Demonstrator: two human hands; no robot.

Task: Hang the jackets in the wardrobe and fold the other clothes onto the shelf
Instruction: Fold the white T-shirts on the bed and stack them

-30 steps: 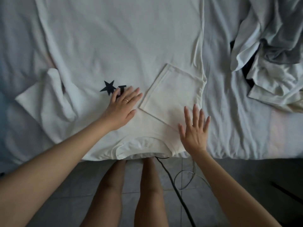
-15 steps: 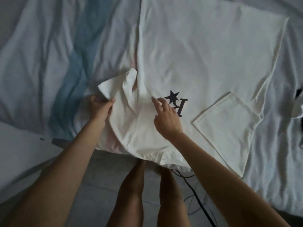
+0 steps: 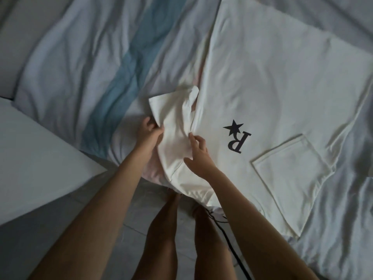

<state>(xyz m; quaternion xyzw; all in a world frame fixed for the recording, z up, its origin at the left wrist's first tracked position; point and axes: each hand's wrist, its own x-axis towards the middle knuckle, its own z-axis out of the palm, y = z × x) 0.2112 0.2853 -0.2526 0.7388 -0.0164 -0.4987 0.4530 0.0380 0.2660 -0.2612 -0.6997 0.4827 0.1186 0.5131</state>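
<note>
Cloth covers nearly everything we look down on: a white T-shirt (image 3: 272,87) lies spread flat on the bed, its neck end toward us and drooping a little over the bed's edge above our legs (image 3: 161,229). On its chest a black star (image 3: 233,127) and a letter R (image 3: 239,143) read upside down from where we stand. On our right, the folded sleeve (image 3: 290,168) is turned inward and lies flat on the body of the shirt. On our left, the rumpled sleeve (image 3: 173,118) stands up in loose creases just beside the shirt's side. Our left hand (image 3: 150,132) grips this sleeve at its outer edge, fingers curled around the fabric. Our right hand (image 3: 198,154) rests on the shirt near the shoulder seam, between the rumpled sleeve and the print; its fingers are bent and their tips touch the cloth, but we cannot tell whether they pinch a fold or only press on it. Under the shirt lies a pale, wrinkled bedsheet (image 3: 60,63) with a blue stripe (image 3: 119,73) running across it. A white surface (image 3: 30,148) juts in at the left, and a black cable (image 3: 234,253) trails over the tiled floor (image 3: 131,211) beside our legs.
</note>
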